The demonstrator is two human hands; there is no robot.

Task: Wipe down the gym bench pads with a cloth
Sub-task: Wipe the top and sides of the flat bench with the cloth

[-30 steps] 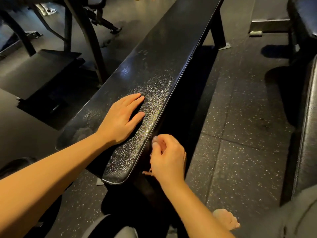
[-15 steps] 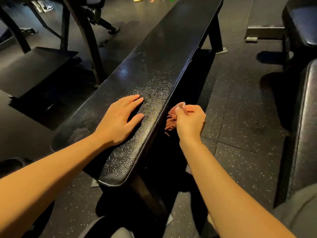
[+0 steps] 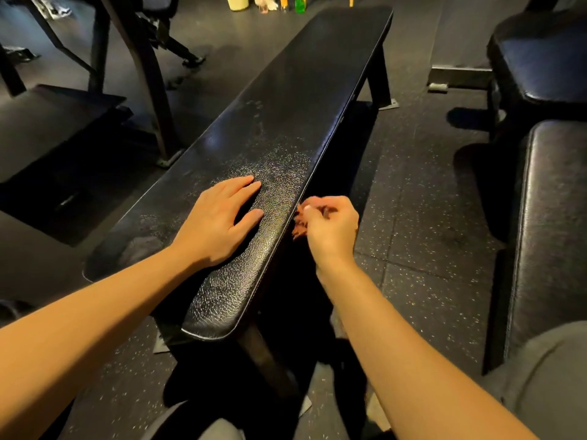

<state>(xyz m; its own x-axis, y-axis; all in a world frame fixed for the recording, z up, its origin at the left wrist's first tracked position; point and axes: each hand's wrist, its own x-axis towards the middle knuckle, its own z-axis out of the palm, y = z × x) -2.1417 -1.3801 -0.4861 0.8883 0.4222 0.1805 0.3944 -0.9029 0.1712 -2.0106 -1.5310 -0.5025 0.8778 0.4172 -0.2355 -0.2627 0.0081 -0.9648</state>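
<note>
A long black padded gym bench (image 3: 295,115) runs from the near centre away to the top. My left hand (image 3: 219,217) lies flat on the near part of the pad, fingers straight. My right hand (image 3: 330,230) grips a small bunched reddish-brown cloth (image 3: 300,222) and holds it against the pad's right side edge, just right of my left hand. Most of the cloth is hidden in my fist.
A second black bench pad (image 3: 552,236) stands at the right, with another padded seat (image 3: 540,52) behind it. Black metal frame legs (image 3: 149,87) stand at the left. Several bottles (image 3: 282,3) sit on the floor beyond the bench's far end. Speckled rubber floor (image 3: 422,217) lies between the benches.
My right hand with the cloth slid along the pad's right side edge, from near the close end to beside my left hand. My left hand has stayed flat on the pad.
</note>
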